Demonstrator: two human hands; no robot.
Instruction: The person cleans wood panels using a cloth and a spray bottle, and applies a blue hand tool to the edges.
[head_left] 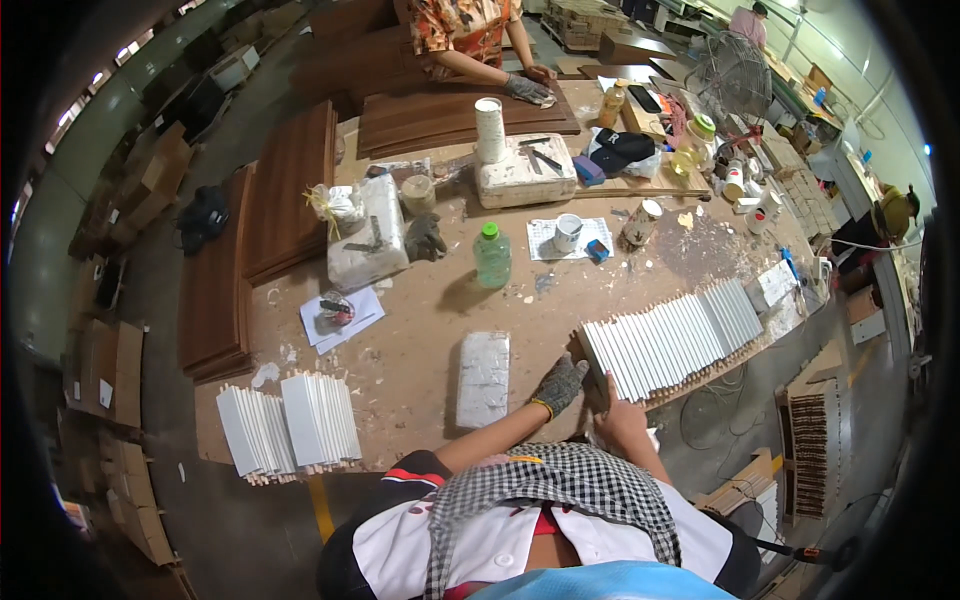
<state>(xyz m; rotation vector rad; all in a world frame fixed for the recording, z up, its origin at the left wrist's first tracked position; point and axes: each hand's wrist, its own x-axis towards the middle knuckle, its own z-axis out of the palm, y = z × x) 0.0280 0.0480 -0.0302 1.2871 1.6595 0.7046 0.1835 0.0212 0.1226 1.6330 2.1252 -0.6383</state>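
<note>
A long row of white slats (670,338) with wooden peg ends stands packed side by side at the right front of the table. My left hand (561,386), in a grey knit glove, is just left of the row's near end, fingertips apart and nothing visible in it. My bare right hand (622,424) is at the row's front edge, its index finger stretched onto a slat near the left end and the other fingers partly curled. Left of my hands lies a white wrapped block (484,380). Two more stacks of white slats (290,425) stand at the table's left front corner.
A green-capped bottle (492,256) stands mid-table, near a white cup (568,232) on paper. Behind are larger wrapped blocks (526,180) and a black cap (622,148). Brown panels (290,195) line the left side. Across the table, another person's gloved hand (530,90) rests on panels.
</note>
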